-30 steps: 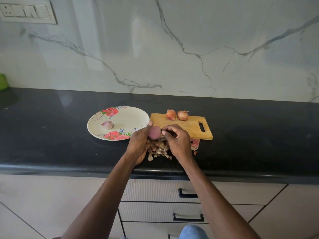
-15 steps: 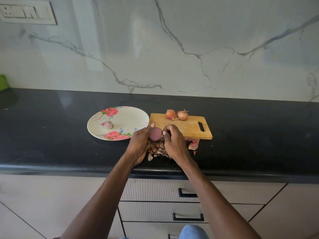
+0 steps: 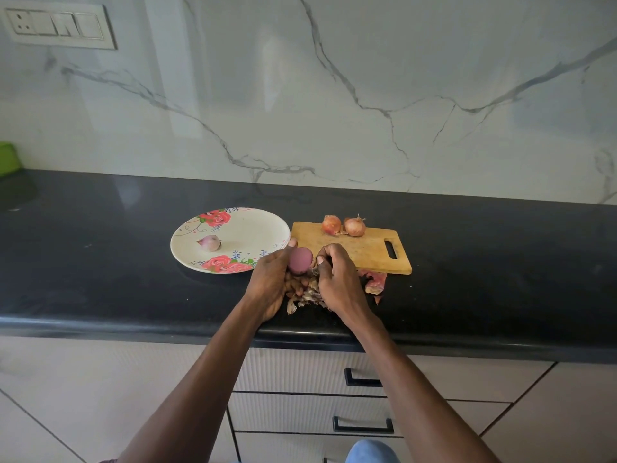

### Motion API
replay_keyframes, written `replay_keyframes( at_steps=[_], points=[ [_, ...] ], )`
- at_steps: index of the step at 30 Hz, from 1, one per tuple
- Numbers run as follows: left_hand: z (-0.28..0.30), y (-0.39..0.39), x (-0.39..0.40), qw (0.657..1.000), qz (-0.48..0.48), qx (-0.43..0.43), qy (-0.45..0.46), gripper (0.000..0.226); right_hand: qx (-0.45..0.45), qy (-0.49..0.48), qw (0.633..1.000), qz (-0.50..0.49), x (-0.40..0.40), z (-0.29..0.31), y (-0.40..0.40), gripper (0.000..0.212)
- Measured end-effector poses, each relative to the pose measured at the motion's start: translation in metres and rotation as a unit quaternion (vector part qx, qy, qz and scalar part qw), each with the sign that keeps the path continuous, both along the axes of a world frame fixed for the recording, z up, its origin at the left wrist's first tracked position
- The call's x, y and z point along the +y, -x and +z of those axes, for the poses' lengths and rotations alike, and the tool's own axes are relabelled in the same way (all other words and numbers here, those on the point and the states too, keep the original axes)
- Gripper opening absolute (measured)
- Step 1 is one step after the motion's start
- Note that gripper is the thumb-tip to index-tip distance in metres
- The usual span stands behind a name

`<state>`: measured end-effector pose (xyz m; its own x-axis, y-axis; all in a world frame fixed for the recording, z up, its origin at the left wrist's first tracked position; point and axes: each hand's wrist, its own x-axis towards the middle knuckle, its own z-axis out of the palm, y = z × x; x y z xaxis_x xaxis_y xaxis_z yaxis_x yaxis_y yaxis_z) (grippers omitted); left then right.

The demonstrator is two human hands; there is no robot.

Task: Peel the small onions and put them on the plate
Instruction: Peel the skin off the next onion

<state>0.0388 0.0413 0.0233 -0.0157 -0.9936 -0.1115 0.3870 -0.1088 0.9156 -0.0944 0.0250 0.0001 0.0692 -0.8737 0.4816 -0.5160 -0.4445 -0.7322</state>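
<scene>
glossy black stone counter (image 3: pixel 100 262), wood cutting board (image 3: pixel 364 252), papery skins (image 3: pixel 307 292)

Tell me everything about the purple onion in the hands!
The purple onion is small, round and smooth, its dry skin mostly off. The left hand holds it up just above the counter, between the flowery plate and the wooden board. The right hand pinches at its side, where a scrap of skin hangs. Peels lie underneath.

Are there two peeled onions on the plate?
No, the plate holds one peeled onion; the left hand grips another.
</scene>
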Motion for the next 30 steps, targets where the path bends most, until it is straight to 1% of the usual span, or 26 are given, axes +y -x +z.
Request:
replay_keyframes(
  at_steps=[2, 7, 11, 14, 15, 17, 18, 21, 24, 26, 28, 30],
  points=[
    [0.000, 0.000, 0.000, 1.000, 0.001, -0.016, -0.001, 0.048, -0.002, 0.001, 1.000, -0.001, 0.000, 0.000, 0.000, 0.013],
    [-0.005, -0.004, -0.005, 1.000, 0.012, -0.020, -0.011, 0.057, -0.017, 0.011, 1.000, -0.012, -0.001, -0.001, 0.001, 0.013],
    [-0.009, -0.007, -0.009, 1.000, 0.014, -0.004, -0.025, 0.054, -0.027, 0.020, 0.999, -0.028, -0.003, -0.003, 0.002, 0.010],
    [-0.008, -0.007, -0.008, 0.999, 0.012, 0.009, -0.030, 0.052, -0.047, 0.049, 0.995, -0.071, -0.002, -0.003, 0.002, 0.011],
    [-0.008, -0.008, -0.008, 0.999, 0.009, 0.014, -0.031, 0.053, -0.047, 0.062, 0.993, -0.092, -0.002, -0.004, 0.002, 0.015],
    [-0.008, -0.009, -0.008, 0.999, 0.003, 0.017, -0.029, 0.056, -0.031, 0.067, 0.991, -0.110, -0.004, -0.004, 0.002, 0.038],
    [-0.008, -0.009, -0.008, 1.000, -0.001, 0.017, -0.026, 0.058, -0.020, 0.073, 0.991, -0.106, -0.005, -0.004, 0.002, 0.041],
    [-0.007, -0.008, -0.008, 0.999, 0.000, 0.027, -0.019, 0.058, 0.015, 0.122, 0.989, -0.082, -0.006, -0.004, 0.001, 0.022],
    [-0.007, -0.009, -0.008, 0.999, -0.010, 0.029, -0.019, 0.053, 0.015, 0.150, 0.987, -0.062, -0.001, -0.004, 0.000, 0.029],
    [-0.006, -0.009, -0.007, 0.999, -0.026, 0.034, -0.018, 0.054, 0.012, 0.163, 0.986, -0.040, 0.000, -0.003, 0.000, 0.026],
    [-0.005, -0.009, -0.006, 0.999, -0.026, 0.039, -0.014, 0.052, 0.021, 0.160, 0.987, -0.010, 0.000, -0.003, -0.001, 0.030],
    [-0.005, -0.007, -0.006, 0.999, -0.027, 0.028, -0.003, 0.051, 0.016, 0.155, 0.988, -0.004, -0.001, -0.004, -0.001, 0.033]
  ],
)
